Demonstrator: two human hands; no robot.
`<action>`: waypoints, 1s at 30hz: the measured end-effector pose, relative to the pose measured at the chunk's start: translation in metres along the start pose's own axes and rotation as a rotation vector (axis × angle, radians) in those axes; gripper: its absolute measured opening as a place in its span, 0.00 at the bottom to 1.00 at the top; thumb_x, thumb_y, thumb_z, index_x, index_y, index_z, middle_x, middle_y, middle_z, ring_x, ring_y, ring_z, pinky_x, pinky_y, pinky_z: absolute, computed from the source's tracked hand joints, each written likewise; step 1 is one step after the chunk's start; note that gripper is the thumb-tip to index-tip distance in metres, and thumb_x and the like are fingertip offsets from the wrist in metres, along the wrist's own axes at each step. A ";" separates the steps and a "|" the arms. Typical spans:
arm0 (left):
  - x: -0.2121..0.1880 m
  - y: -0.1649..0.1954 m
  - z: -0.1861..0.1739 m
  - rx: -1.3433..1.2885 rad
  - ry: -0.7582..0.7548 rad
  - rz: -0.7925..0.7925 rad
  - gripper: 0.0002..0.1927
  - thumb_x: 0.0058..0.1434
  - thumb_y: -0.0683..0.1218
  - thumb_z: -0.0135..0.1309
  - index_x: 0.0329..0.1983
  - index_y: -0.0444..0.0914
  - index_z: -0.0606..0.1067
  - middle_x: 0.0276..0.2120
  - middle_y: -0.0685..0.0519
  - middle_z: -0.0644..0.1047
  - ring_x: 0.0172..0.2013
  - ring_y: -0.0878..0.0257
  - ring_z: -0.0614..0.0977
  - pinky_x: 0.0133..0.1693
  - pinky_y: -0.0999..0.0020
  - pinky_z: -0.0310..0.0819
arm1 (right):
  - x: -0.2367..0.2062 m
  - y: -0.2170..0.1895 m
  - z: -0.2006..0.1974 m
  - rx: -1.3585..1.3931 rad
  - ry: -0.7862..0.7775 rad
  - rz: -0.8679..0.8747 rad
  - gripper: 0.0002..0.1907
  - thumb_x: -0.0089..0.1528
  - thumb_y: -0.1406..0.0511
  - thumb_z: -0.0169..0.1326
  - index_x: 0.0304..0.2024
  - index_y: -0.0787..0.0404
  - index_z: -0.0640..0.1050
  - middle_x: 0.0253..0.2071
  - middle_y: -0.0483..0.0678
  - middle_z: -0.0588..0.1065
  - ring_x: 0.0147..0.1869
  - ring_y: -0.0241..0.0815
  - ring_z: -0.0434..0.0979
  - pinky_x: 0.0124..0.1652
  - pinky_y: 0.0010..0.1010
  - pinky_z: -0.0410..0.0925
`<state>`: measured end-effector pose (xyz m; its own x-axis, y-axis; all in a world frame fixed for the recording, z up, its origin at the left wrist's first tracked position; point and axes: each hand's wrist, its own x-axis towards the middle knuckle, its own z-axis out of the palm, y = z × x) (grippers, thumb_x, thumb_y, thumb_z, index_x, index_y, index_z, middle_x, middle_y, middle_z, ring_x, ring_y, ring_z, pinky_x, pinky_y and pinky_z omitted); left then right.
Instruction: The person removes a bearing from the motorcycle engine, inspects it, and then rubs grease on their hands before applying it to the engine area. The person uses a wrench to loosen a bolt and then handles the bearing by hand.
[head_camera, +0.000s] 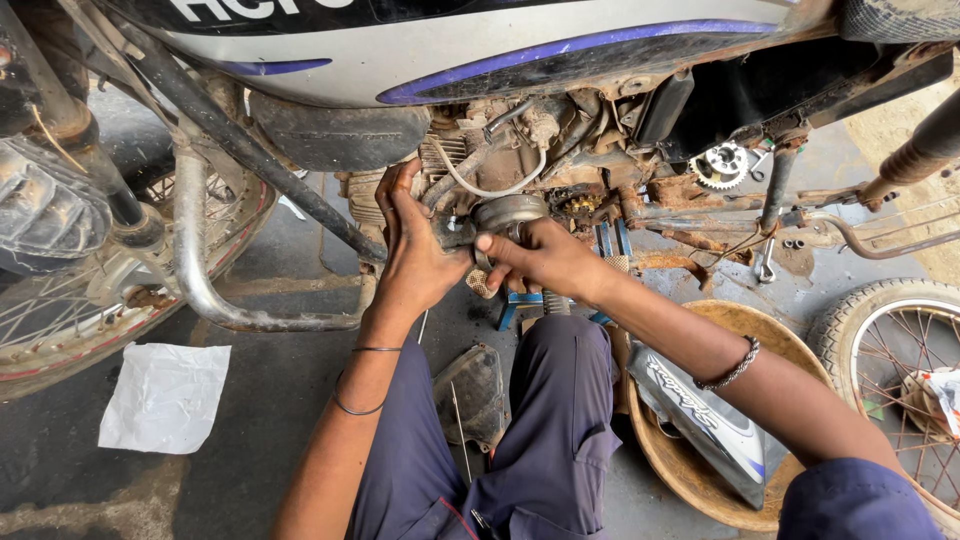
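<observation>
A motorcycle with a white and blue fuel tank (450, 40) stands over me, its rusty engine (530, 160) exposed. My left hand (415, 245) presses against the engine's left side, fingers spread over the greasy casing. My right hand (535, 255) grips a round grey metal engine part (508, 212) at the engine's front, thumb and fingers wrapped around it. Both hands nearly touch. A toothed sprocket (722, 163) shows further right on the frame.
The front wheel (60, 300) and chrome crash guard (200, 280) are at the left. A white sheet (165, 395) lies on the dark floor. A round pan (700, 470) holds a silver side panel (700, 420). A loose wheel (900, 370) lies at the right. A spanner (766, 262) lies near the frame.
</observation>
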<state>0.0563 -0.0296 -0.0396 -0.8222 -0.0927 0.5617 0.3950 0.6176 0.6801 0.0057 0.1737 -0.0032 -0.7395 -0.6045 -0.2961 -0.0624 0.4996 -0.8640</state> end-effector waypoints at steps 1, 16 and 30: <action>-0.001 -0.002 0.001 -0.004 -0.005 -0.010 0.63 0.47 0.45 0.79 0.73 0.35 0.45 0.66 0.38 0.53 0.65 0.45 0.62 0.57 0.56 0.68 | -0.005 -0.003 0.003 -0.150 0.091 -0.145 0.28 0.64 0.46 0.55 0.37 0.66 0.82 0.30 0.50 0.83 0.27 0.37 0.76 0.29 0.29 0.69; -0.005 -0.023 0.012 -0.123 -0.047 -0.072 0.59 0.50 0.51 0.76 0.73 0.33 0.47 0.67 0.41 0.56 0.62 0.52 0.65 0.56 0.63 0.71 | 0.006 0.013 -0.028 -0.662 0.480 -0.276 0.17 0.75 0.58 0.51 0.47 0.66 0.81 0.35 0.60 0.80 0.29 0.47 0.79 0.32 0.33 0.70; -0.013 -0.020 0.005 -0.113 -0.071 -0.150 0.57 0.51 0.54 0.75 0.71 0.33 0.50 0.64 0.42 0.58 0.55 0.55 0.68 0.54 0.63 0.72 | 0.059 0.002 -0.057 -0.945 1.195 -1.017 0.13 0.69 0.62 0.64 0.49 0.65 0.79 0.43 0.55 0.80 0.42 0.46 0.79 0.35 0.33 0.74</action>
<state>0.0567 -0.0372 -0.0630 -0.9007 -0.1190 0.4178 0.3059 0.5092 0.8044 -0.0759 0.1743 0.0009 -0.1776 -0.3583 0.9166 -0.7402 0.6624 0.1154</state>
